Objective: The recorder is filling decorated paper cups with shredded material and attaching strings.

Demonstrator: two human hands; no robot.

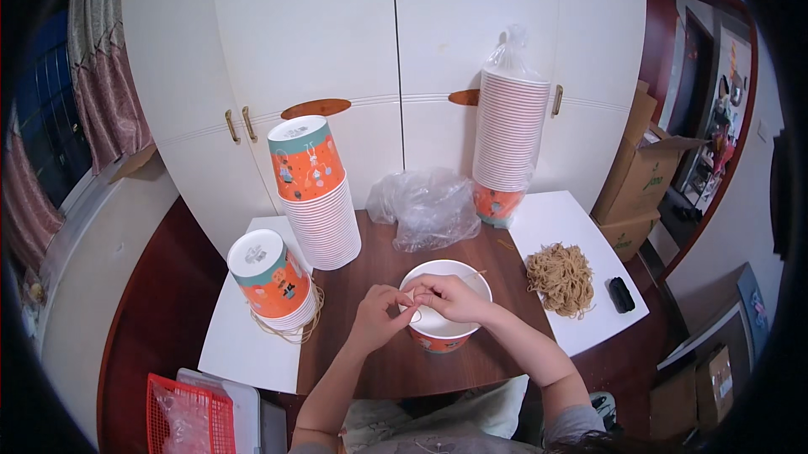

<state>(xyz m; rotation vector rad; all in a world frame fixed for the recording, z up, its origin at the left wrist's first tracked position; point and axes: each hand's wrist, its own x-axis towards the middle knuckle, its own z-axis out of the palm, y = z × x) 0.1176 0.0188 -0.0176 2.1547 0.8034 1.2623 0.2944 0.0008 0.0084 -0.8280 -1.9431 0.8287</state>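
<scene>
An orange-patterned paper bucket, white inside, stands upright at the near middle of the table. My left hand and my right hand meet over its left rim, fingers pinched together. A thin tan cord loops out from between the fingertips; the fingers hide most of it. At the opposite side of the rim, a short tan end pokes out. A heap of loose tan cords lies on the white table leaf to the right.
Upside-down bucket stacks stand at left, a shorter one with cords around its base and a taller one. A bagged stack rises at back right beside crumpled clear plastic. A black object lies near the right edge.
</scene>
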